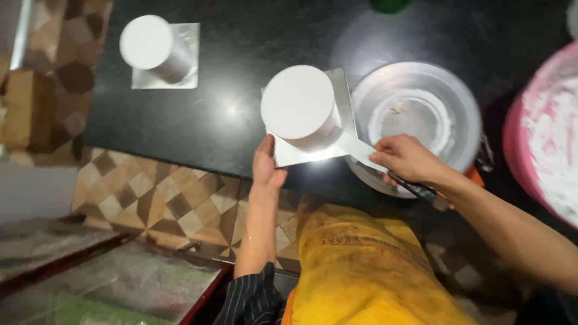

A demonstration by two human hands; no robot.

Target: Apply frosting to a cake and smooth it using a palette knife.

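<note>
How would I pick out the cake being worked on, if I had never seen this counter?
Start at the black countertop and find the round metal turntable near its right side. Just left of it stands a white frosted cake on a square silver board. Unlike the other white cake at the far left corner, this one has the left hand on its board and the right hand pressing a flat blade to its side.

Black glossy counter (229, 114) spans 12 o'clock, reflecting overhead light; geometric brown-beige tiled floor (156, 198) lies at 8 o'clock.

Black counter (211, 114) bears two silver cake boards (180, 81); a metal turntable (421, 114); a pink bowl (530, 138).
</note>
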